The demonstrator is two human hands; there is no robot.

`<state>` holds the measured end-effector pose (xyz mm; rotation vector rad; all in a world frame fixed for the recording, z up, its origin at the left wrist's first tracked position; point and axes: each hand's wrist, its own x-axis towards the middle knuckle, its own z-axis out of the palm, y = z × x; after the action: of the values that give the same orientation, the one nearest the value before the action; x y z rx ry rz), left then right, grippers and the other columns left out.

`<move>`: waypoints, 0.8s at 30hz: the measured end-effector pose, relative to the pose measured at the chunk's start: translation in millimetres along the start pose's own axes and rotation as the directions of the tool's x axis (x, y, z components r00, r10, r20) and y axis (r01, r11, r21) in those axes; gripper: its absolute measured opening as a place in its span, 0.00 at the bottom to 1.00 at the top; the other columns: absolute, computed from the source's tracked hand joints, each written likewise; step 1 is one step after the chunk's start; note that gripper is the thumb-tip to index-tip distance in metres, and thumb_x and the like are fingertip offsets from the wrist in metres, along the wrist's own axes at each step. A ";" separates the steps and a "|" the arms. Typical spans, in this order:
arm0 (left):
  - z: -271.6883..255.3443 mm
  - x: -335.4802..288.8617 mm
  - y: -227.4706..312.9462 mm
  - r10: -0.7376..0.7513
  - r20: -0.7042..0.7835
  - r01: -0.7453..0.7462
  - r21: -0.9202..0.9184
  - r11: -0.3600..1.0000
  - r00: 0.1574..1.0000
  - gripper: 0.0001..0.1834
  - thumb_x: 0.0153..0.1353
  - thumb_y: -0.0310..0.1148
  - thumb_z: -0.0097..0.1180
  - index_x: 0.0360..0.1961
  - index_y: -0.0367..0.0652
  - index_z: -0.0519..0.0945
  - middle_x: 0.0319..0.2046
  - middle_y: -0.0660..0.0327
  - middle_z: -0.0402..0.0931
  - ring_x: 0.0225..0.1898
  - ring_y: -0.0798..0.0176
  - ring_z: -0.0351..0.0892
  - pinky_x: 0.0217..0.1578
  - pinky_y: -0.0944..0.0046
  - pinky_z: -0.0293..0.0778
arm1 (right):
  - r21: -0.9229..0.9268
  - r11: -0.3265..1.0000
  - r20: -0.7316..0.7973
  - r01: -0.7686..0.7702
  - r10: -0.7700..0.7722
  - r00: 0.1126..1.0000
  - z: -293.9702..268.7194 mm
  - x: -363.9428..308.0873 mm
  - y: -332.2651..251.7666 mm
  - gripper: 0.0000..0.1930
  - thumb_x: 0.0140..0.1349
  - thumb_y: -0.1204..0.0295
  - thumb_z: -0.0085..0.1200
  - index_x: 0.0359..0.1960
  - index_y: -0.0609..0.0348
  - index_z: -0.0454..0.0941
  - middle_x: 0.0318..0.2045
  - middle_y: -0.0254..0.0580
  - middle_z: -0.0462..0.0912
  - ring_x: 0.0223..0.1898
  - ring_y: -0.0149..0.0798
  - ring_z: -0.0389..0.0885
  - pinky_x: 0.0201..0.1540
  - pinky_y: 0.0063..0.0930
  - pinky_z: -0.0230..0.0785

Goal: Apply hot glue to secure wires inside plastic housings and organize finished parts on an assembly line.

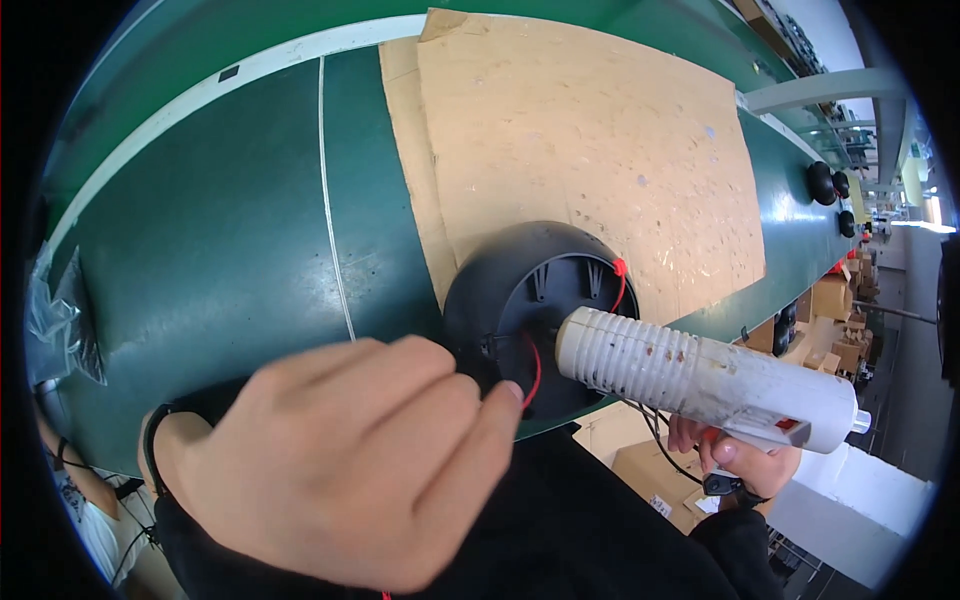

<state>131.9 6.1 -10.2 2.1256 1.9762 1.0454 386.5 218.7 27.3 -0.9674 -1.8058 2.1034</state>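
Note:
A round black plastic housing (480,270) rests at the near edge of the cardboard, tilted so its hollow inside faces me. One red wire (620,285) sits at its rim, and another red wire (538,368) rises from inside. My left hand (350,460) is closed in front of the housing, with thumb and finger at the end of that second wire; the fingertips are partly hidden. My right hand (745,462) grips the handle of a white glue gun (700,375) with a ribbed barrel. The gun's front end points into the housing, and its tip is hard to see.
Flat cardboard sheets (590,140) cover part of the green bench (220,220). A clear plastic bag (65,315) lies at the left edge. Black round parts (822,184) stand farther along the bench. Cardboard boxes (835,300) are at right; another person's arm (85,475) shows lower left.

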 end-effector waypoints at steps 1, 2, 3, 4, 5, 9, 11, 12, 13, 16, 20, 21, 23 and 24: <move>1.4 1.7 3.3 0.010 -0.057 -0.008 0.027 1.000 0.998 0.16 0.37 0.25 0.66 0.32 0.31 0.83 0.22 0.55 0.75 0.25 0.57 0.79 0.22 0.64 0.76 | -0.003 1.000 0.004 -0.002 0.002 1.000 -5.9 -0.6 3.9 0.32 0.52 0.83 0.65 0.59 0.78 0.65 0.40 0.64 0.82 0.35 0.50 0.85 0.39 0.40 0.79; 5.6 3.8 3.1 0.076 -0.081 -0.070 0.070 0.995 0.994 0.15 0.36 0.25 0.64 0.30 0.31 0.84 0.23 0.54 0.76 0.27 0.56 0.79 0.25 0.65 0.79 | -0.009 1.000 0.045 0.023 -0.022 0.999 -13.2 -1.1 7.7 0.33 0.51 0.83 0.66 0.59 0.77 0.65 0.39 0.63 0.82 0.35 0.49 0.85 0.39 0.40 0.79; 5.2 5.2 4.7 0.069 -0.083 -0.063 0.073 0.995 0.994 0.15 0.36 0.25 0.64 0.30 0.31 0.84 0.23 0.54 0.76 0.27 0.56 0.79 0.25 0.65 0.79 | -0.012 0.999 0.088 0.047 -0.045 0.995 -17.2 -2.3 9.9 0.34 0.51 0.83 0.67 0.59 0.77 0.64 0.39 0.63 0.82 0.34 0.49 0.85 0.38 0.40 0.79; 3.1 6.6 6.6 0.114 -0.071 -0.108 0.077 0.991 0.991 0.14 0.36 0.26 0.64 0.29 0.31 0.84 0.24 0.54 0.76 0.27 0.56 0.79 0.25 0.65 0.79 | -0.012 0.999 0.096 0.044 -0.043 0.994 -16.4 -4.2 9.7 0.34 0.51 0.83 0.67 0.59 0.77 0.64 0.39 0.63 0.82 0.34 0.49 0.85 0.38 0.40 0.79; 1.8 6.7 8.4 0.157 -0.058 -0.152 0.081 0.985 0.986 0.14 0.36 0.26 0.64 0.28 0.31 0.84 0.24 0.54 0.77 0.28 0.56 0.79 0.26 0.66 0.79 | -0.031 1.000 0.019 0.005 -0.004 1.000 -14.1 -6.2 8.6 0.35 0.50 0.82 0.68 0.60 0.75 0.64 0.39 0.62 0.82 0.34 0.49 0.85 0.38 0.41 0.79; 9.8 -2.0 4.7 0.194 -0.065 -0.191 0.053 0.980 0.979 0.12 0.36 0.25 0.64 0.26 0.31 0.83 0.24 0.53 0.76 0.29 0.56 0.79 0.28 0.66 0.81 | -0.007 0.998 -0.126 -0.056 0.055 0.990 2.7 -6.5 -4.2 0.37 0.48 0.81 0.71 0.60 0.71 0.62 0.39 0.62 0.81 0.34 0.50 0.85 0.36 0.42 0.79; 6.1 -0.1 12.9 0.145 -0.026 -0.144 0.052 0.988 0.989 0.12 0.36 0.25 0.64 0.26 0.31 0.82 0.24 0.53 0.76 0.29 0.56 0.79 0.29 0.66 0.81 | -0.017 0.999 -0.155 -0.048 0.045 0.987 7.0 -6.5 -3.8 0.37 0.48 0.82 0.72 0.58 0.70 0.63 0.40 0.62 0.81 0.34 0.50 0.85 0.37 0.42 0.80; 5.2 0.8 15.2 0.097 0.013 -0.098 0.051 0.994 0.995 0.11 0.37 0.25 0.64 0.25 0.31 0.82 0.25 0.53 0.76 0.29 0.56 0.79 0.30 0.66 0.81 | -0.027 0.999 -0.187 -0.041 0.035 0.982 8.3 -6.9 -4.3 0.36 0.47 0.82 0.72 0.57 0.69 0.63 0.41 0.62 0.81 0.34 0.50 0.85 0.37 0.41 0.80; 6.3 0.1 15.4 0.090 0.015 -0.091 0.054 0.994 0.996 0.11 0.37 0.25 0.64 0.25 0.31 0.82 0.25 0.53 0.76 0.29 0.56 0.79 0.30 0.66 0.81 | -0.026 0.999 -0.180 -0.044 0.039 0.983 8.7 -5.7 -5.1 0.36 0.47 0.82 0.72 0.57 0.69 0.63 0.41 0.62 0.81 0.34 0.50 0.85 0.37 0.41 0.80; 9.4 -0.8 13.7 0.091 0.040 -0.092 0.034 0.995 0.995 0.10 0.38 0.25 0.64 0.25 0.32 0.81 0.25 0.53 0.77 0.30 0.56 0.80 0.31 0.66 0.81 | -0.055 0.992 -0.182 -0.112 0.100 0.978 5.9 -2.4 -3.7 0.37 0.45 0.83 0.73 0.55 0.68 0.62 0.41 0.62 0.81 0.35 0.49 0.85 0.37 0.41 0.81; 0.1 -2.8 11.4 0.157 0.109 -0.161 0.031 0.987 0.982 0.10 0.38 0.26 0.63 0.25 0.32 0.81 0.25 0.54 0.77 0.30 0.56 0.80 0.32 0.66 0.82 | -0.024 1.000 -0.150 -0.015 0.011 0.989 0.2 -8.2 6.2 0.36 0.45 0.82 0.74 0.52 0.68 0.61 0.40 0.63 0.81 0.34 0.48 0.85 0.36 0.40 0.81; -1.6 -4.1 12.0 0.145 0.190 -0.148 0.000 0.989 0.971 0.10 0.38 0.26 0.63 0.25 0.32 0.81 0.25 0.54 0.77 0.31 0.56 0.80 0.32 0.66 0.82 | -0.027 0.999 -0.145 0.029 -0.033 0.989 -0.4 -8.1 8.5 0.35 0.45 0.82 0.74 0.50 0.68 0.61 0.40 0.63 0.81 0.34 0.48 0.85 0.36 0.40 0.81; -0.8 -5.5 12.0 0.144 0.182 -0.145 -0.003 0.989 0.973 0.10 0.39 0.26 0.63 0.25 0.33 0.81 0.25 0.54 0.77 0.31 0.56 0.80 0.32 0.66 0.82 | -0.030 1.000 -0.133 -0.004 0.000 0.991 2.0 -5.2 3.0 0.34 0.45 0.82 0.74 0.49 0.68 0.61 0.39 0.63 0.81 0.33 0.48 0.85 0.35 0.39 0.81; 0.3 -5.8 11.6 0.147 0.173 -0.148 -0.008 0.989 0.974 0.10 0.39 0.26 0.63 0.25 0.33 0.81 0.25 0.54 0.77 0.31 0.57 0.80 0.32 0.67 0.82 | -0.035 0.999 -0.126 -0.034 0.030 0.992 2.8 -4.3 0.2 0.34 0.44 0.81 0.75 0.48 0.67 0.62 0.38 0.63 0.81 0.33 0.47 0.85 0.35 0.39 0.81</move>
<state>142.4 -1.1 -7.4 2.3090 1.7692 0.8409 388.2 214.0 28.7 -1.1188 -1.7852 1.9847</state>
